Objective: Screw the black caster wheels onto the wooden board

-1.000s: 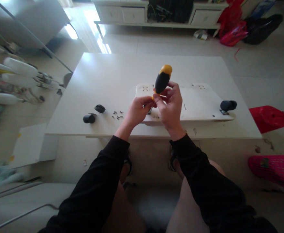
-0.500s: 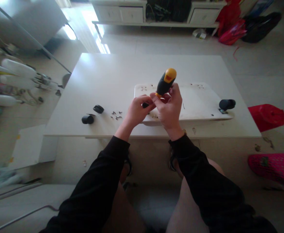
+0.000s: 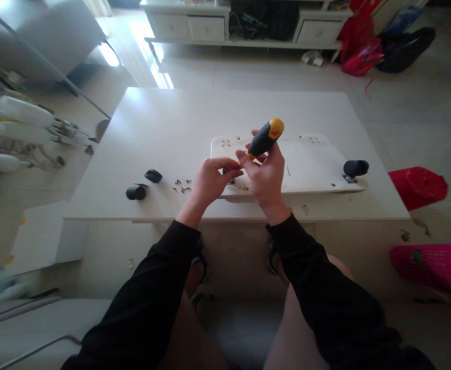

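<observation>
Nearest are two black sleeves, their cuffs at the near edge of the white surface. The left hand is over the near left corner of a white panel, which lies flat. Its thumb and fingers are brought close beside the screwdriver's lower end; I cannot tell whether they pinch anything. A dark caster shows partly beneath those fingertips. The right hand is wrapped around the yellow-and-black screwdriver, whose handle leans up and to the right, beyond the knuckles, with the lower end pointing toward the left fingertips (the tip itself is hidden). Left of the left hand lie scattered screws, then two loose casters. Well to the right of the right hand, another caster stands at the panel's near right corner. Farther off, across the floor, is a white cabinet.
</observation>
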`<state>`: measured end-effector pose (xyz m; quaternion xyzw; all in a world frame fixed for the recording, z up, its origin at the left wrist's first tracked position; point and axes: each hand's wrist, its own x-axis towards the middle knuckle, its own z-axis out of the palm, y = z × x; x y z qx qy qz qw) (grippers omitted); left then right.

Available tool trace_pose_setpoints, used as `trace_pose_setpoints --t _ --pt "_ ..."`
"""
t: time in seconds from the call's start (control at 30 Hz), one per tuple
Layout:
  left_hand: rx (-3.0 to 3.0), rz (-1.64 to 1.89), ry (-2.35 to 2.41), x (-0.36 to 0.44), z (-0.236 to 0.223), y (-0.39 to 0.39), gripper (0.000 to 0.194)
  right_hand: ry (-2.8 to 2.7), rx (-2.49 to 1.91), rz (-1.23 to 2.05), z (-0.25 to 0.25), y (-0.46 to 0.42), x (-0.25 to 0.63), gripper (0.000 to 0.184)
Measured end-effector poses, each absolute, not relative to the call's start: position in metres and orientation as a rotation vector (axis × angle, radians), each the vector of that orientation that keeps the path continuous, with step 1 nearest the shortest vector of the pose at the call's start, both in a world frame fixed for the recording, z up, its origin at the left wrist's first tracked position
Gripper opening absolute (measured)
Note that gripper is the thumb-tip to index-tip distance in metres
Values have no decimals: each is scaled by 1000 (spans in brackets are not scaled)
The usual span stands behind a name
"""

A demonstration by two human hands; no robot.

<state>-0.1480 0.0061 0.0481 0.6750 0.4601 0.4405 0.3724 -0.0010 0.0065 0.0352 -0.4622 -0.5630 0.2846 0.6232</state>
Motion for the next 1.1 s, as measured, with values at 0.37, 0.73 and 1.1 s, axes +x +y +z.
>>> trace_pose_setpoints --t 0.37,0.73,1.1 --pt "1682 1216 1017 -144 44 7 14 -1318 -1035 560 42 2 -3 61" --pt "1626 1161 1003 -145 43 7 24 -1325 -1010 524 40 3 -6 60" --pt "1642 1191 985 -145 39 9 22 -1339 -1020 546 38 1 -8 55"
